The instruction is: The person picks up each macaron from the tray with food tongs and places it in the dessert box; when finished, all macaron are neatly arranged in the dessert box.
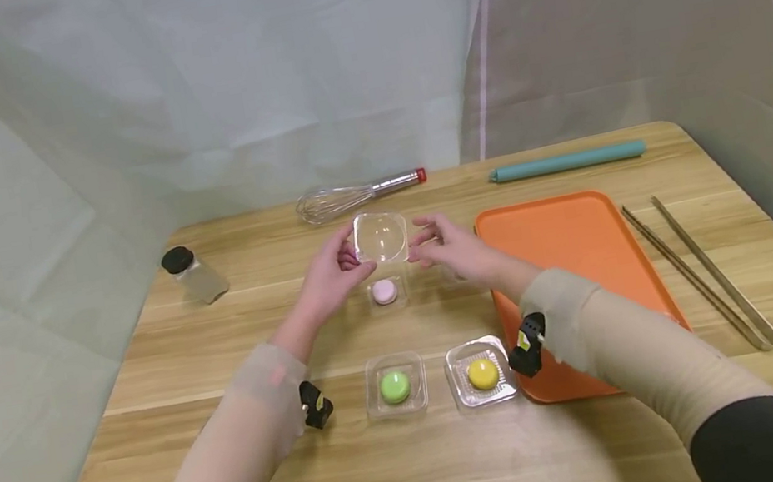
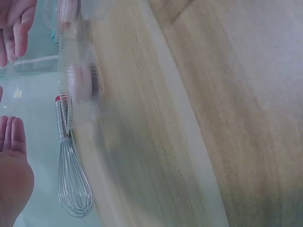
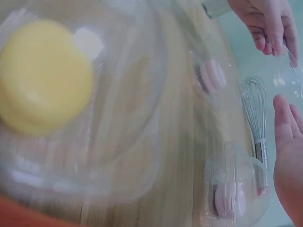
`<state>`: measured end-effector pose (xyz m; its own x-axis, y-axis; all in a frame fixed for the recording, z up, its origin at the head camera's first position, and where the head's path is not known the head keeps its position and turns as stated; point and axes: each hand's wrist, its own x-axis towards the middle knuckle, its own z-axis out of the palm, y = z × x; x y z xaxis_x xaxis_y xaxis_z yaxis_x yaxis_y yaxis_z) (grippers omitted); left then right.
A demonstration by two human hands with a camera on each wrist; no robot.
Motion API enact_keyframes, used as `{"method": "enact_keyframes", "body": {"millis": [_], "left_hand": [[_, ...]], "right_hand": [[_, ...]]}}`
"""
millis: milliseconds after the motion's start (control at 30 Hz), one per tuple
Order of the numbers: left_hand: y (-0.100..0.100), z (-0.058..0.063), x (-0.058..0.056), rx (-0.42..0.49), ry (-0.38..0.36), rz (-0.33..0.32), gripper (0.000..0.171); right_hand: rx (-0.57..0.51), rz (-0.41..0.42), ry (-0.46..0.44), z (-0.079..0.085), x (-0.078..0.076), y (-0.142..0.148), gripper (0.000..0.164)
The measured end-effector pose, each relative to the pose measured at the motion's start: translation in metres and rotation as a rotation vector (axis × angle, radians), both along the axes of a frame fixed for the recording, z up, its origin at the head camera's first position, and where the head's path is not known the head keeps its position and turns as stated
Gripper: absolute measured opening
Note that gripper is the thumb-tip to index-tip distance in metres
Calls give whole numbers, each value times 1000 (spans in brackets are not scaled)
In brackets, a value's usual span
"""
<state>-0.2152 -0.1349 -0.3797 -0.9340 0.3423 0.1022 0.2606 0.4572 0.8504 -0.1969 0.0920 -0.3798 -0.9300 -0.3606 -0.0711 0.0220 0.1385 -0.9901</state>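
Observation:
My left hand [image 1: 331, 275] pinches the left edge of a clear plastic lid [image 1: 382, 237], held raised above the table. At the lid's right side is my right hand [image 1: 450, 246], its fingers loosely extended and the fingertips at the rim; whether they bear any weight is unclear. Below the lid, a pink macaron [image 1: 384, 292] sits in a small clear tray. Another pink macaron [image 3: 229, 198] shows inside a covered clear box, largely hidden behind my right hand in the head view. Nearer me are a green macaron [image 1: 395, 387] and a yellow macaron [image 1: 484, 375] in clear boxes.
An orange tray [image 1: 551, 227] lies at the right, partly under my right forearm, with long metal tongs [image 1: 702, 267] beside it. Along the back lie a whisk [image 1: 359, 193] and a teal rod [image 1: 567, 161]. A black-capped jar [image 1: 199, 279] lies tipped at the left.

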Motion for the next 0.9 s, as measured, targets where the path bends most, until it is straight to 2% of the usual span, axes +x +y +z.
{"method": "enact_keyframes", "body": {"millis": [133,200,433,533,667,900], "left_hand": [[2,-2,3,-26,45,-18,71],[3,-3,6,-47,58,-20,70],[10,1,14,-55,78,-25,59],[11,1,16,-45,70,-12,54],[12,1,18,-37,51,2,48],[15,3,19,-39,49,-20,43]], "right_hand": [[-180,-13,-94,0,-1,1,50],[-221,5,-117,0,-2,1,47],[-225,38,-193,0,-4,-1,61],[-203,49,-217,0,-3,-1,63],[-188,94,-231,0,-1,0,66],[-241,197,-307,3,0,1,76]]}}
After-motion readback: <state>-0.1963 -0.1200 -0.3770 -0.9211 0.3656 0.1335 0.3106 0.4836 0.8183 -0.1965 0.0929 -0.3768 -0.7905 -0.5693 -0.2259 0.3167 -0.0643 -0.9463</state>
